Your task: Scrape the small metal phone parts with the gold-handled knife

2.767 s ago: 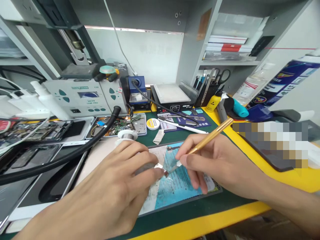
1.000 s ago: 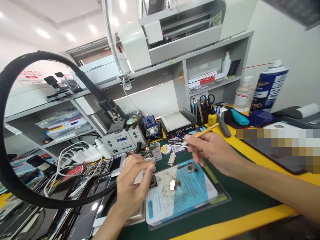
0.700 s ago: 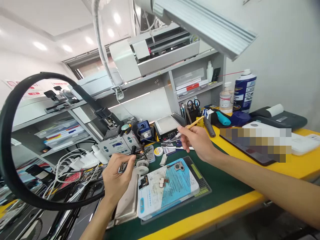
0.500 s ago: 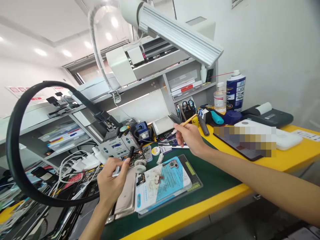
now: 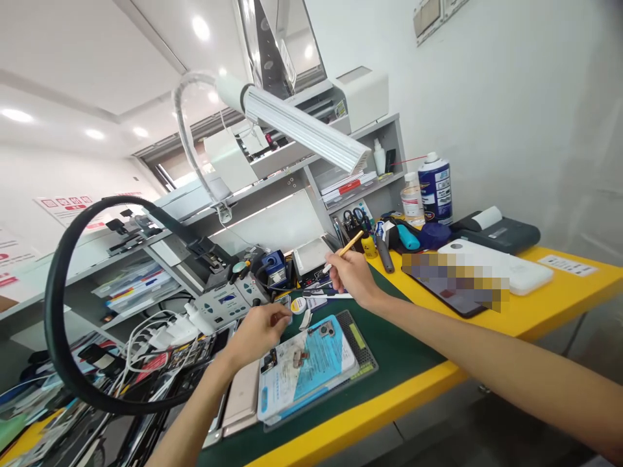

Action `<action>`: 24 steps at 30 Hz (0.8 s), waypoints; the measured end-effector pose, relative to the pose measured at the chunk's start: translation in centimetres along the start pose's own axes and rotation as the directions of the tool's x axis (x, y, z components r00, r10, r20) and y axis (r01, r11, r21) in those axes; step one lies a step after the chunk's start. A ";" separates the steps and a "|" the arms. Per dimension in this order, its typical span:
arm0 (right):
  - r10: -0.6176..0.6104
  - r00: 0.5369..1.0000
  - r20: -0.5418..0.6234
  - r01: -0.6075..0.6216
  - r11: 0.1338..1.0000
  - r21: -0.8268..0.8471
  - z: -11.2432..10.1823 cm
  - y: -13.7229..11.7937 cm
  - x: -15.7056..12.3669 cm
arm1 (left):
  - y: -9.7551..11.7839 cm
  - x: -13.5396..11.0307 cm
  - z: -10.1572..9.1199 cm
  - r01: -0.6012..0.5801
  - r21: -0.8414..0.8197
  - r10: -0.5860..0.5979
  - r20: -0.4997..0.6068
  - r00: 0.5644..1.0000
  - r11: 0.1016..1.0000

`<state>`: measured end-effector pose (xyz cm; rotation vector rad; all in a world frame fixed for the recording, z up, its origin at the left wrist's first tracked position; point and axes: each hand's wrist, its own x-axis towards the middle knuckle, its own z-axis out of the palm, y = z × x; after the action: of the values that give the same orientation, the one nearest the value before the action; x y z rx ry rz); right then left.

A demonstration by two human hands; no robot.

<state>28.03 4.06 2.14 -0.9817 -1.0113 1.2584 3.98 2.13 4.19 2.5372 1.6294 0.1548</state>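
My left hand [image 5: 257,331] is closed, turned palm down, left of the blue-and-white package. A black tip of the hot air gun handle [image 5: 256,302] shows behind its knuckles; the rest of the handle is hidden. A thick black hose [image 5: 54,311] loops round to behind my left wrist. My right hand [image 5: 354,277] pinches a thin yellow stick-like tool [image 5: 351,244] with a whitish lower end, held above the mat. Small metal parts [image 5: 325,329] lie on the blue-and-white package [image 5: 316,363]. A rose-gold phone back [image 5: 242,395] lies beside it, partly under my left forearm.
A grey rework station [image 5: 226,301] stands behind my left hand. White chargers and cables [image 5: 170,331] crowd the left, above stacked phone parts. A lamp [image 5: 306,126] hangs overhead. Right are a spray can [image 5: 435,191], a dark phone [image 5: 438,285] and a white device [image 5: 525,269].
My left hand has rolled over and moved right, covering the spool that was visible before. My right hand keeps its hold on the yellow tool. The view has tilted up.
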 end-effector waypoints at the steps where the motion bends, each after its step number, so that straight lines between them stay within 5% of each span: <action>1: 0.001 1.000 0.004 -0.001 1.000 -0.008 0.0 0.0 0.0 | 0.3 1.2 0.2 0.010 0.025 -0.011 0.042 0.999 1.000; 5: -0.002 1.000 0.018 0.003 0.999 -0.044 0.1 0.2 -0.2 | 0.6 4.9 1.6 0.016 0.104 -0.035 0.188 0.982 0.994; 10: -0.023 1.000 0.022 0.024 0.997 -0.075 0.2 0.5 -0.1 | 0.0 6.1 2.7 -0.052 0.128 0.007 0.328 0.945 0.990; 24: -0.126 0.991 0.039 0.131 0.970 -0.203 0.3 1.2 -0.1 | -0.9 5.6 2.1 -0.094 0.203 0.022 0.330 0.944 0.975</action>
<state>27.43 4.01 1.05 -1.0412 -1.2243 1.0770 5.76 7.48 2.13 2.5874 1.5123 -0.4403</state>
